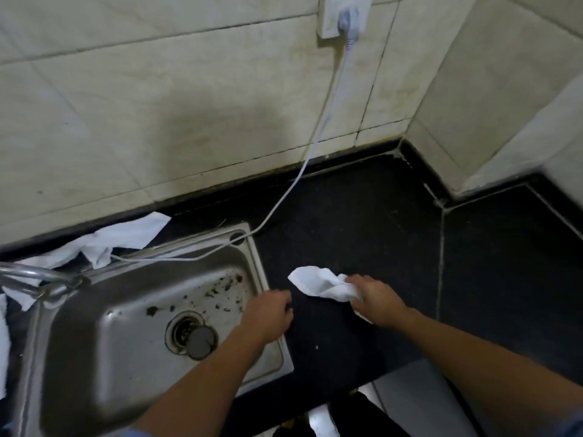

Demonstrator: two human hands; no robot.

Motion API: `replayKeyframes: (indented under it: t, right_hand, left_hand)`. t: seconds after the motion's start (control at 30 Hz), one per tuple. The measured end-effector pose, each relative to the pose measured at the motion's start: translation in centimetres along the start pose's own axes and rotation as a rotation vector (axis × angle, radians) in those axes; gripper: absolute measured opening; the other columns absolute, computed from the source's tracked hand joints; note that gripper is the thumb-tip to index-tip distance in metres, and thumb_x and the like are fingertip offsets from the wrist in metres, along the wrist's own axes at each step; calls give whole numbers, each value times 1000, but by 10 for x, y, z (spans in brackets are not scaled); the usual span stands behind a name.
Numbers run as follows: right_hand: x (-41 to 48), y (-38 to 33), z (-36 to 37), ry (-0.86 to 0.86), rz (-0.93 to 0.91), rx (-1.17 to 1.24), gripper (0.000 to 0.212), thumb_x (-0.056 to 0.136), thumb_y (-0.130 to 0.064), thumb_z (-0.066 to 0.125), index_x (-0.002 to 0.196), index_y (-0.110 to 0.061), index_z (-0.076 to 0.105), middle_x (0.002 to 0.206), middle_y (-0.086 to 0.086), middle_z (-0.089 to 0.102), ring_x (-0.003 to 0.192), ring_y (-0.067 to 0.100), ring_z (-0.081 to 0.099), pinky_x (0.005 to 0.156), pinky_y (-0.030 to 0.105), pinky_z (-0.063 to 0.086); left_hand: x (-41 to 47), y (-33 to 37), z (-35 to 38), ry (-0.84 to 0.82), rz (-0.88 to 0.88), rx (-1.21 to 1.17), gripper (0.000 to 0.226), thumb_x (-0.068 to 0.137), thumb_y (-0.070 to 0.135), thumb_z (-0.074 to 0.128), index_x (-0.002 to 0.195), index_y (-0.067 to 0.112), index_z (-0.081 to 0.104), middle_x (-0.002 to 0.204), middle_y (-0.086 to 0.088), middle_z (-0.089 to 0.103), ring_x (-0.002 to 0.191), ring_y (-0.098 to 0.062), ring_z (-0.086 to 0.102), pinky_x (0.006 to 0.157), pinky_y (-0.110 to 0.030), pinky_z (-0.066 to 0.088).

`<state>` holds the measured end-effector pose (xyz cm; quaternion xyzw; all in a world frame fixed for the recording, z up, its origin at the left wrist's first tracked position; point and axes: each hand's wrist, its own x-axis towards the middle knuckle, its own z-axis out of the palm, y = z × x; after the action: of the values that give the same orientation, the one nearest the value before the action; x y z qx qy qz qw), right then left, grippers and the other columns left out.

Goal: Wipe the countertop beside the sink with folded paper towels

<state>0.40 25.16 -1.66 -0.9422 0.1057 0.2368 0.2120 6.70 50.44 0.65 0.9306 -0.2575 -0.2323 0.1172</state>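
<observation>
My right hand (377,299) grips a bunched white paper towel (318,283) pressed on the black countertop (362,222), just right of the steel sink (94,348). The towel's free end sticks out to the left of my fingers. My left hand (271,313) rests over the sink's right rim with fingers curled and nothing visible in it. A small white speck lies on the counter near the front edge.
A white cable (318,134) runs from a wall socket (344,14) down across the sink's back rim. Loose white paper towels (126,236) lie behind the sink by the faucet (38,279). Dark debris dots the basin around the drain (189,335). Tiled walls close the back and right.
</observation>
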Motion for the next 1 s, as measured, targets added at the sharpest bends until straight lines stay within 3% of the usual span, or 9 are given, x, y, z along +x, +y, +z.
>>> replayKeyframes:
  t: [0.07, 0.17, 0.27, 0.37, 0.5, 0.63, 0.77, 0.87, 1.0]
  right_hand:
    - [-11, 11, 9, -54, -26, 78, 65, 84, -36, 61, 144, -33, 34, 127, 0, 57, 108, 23, 60, 94, 35, 46]
    - [-14, 28, 3, 23, -55, 231, 58, 90, -36, 60, 143, -30, 37, 116, -5, 62, 99, 19, 64, 87, 31, 49]
    - [-7, 55, -10, 162, -12, 163, 46, 91, -24, 56, 136, -24, 49, 110, 0, 68, 94, 20, 65, 79, 33, 51]
    - [1, 73, -15, 62, -10, 84, 52, 85, -26, 60, 136, -27, 48, 125, -2, 59, 106, 19, 60, 86, 33, 50]
    - [20, 67, -7, -56, -118, 76, 60, 82, -39, 64, 137, -27, 43, 120, -3, 56, 104, 18, 59, 84, 33, 49]
    - [30, 56, 7, -77, -163, -42, 34, 88, -35, 57, 120, -22, 54, 101, 2, 66, 89, 23, 63, 74, 35, 51]
    - [18, 83, -3, 22, -27, 35, 18, 88, -26, 54, 104, -19, 61, 95, 4, 66, 86, 25, 63, 68, 31, 46]
    - [5, 107, -15, -71, 14, -69, 14, 87, -30, 54, 97, -21, 59, 94, 2, 65, 83, 22, 61, 65, 29, 42]
    - [3, 97, -26, 9, -26, -97, 32, 87, -41, 56, 114, -25, 52, 111, -3, 57, 89, 18, 60, 71, 30, 47]
  left_hand:
    - [6, 11, 9, -41, 8, 21, 16, 89, 30, 49, 98, 20, 57, 101, -2, 61, 91, -20, 59, 74, -32, 47]
    - [15, 27, 22, -75, 7, 4, 23, 90, 28, 49, 110, 20, 55, 110, -2, 57, 98, -21, 57, 81, -37, 49]
    - [25, 44, 35, -73, 26, 17, 36, 89, 25, 50, 125, 19, 51, 121, -2, 51, 110, -21, 50, 87, -36, 47]
    - [36, 59, 45, -90, 40, 85, 47, 88, 25, 52, 135, 20, 45, 131, 0, 46, 119, -22, 43, 94, -35, 42]
    - [39, 80, 57, -137, 39, 134, 33, 88, 23, 51, 119, 20, 58, 132, -1, 44, 122, -24, 39, 94, -34, 36]
    - [28, 85, 67, -129, 16, 166, 23, 89, 19, 48, 102, 15, 67, 144, -7, 37, 131, -28, 33, 94, -35, 36]
    - [14, 76, 69, -176, -6, 220, 27, 90, 16, 47, 111, 12, 64, 151, -11, 28, 138, -28, 27, 101, -37, 34]
    - [9, 72, 68, -213, -6, 258, 29, 91, 16, 48, 116, 12, 61, 156, -10, 21, 142, -27, 21, 106, -38, 31]
    - [10, 71, 66, -213, -4, 276, 37, 91, 20, 46, 127, 15, 55, 155, -9, 23, 140, -27, 23, 108, -38, 29]
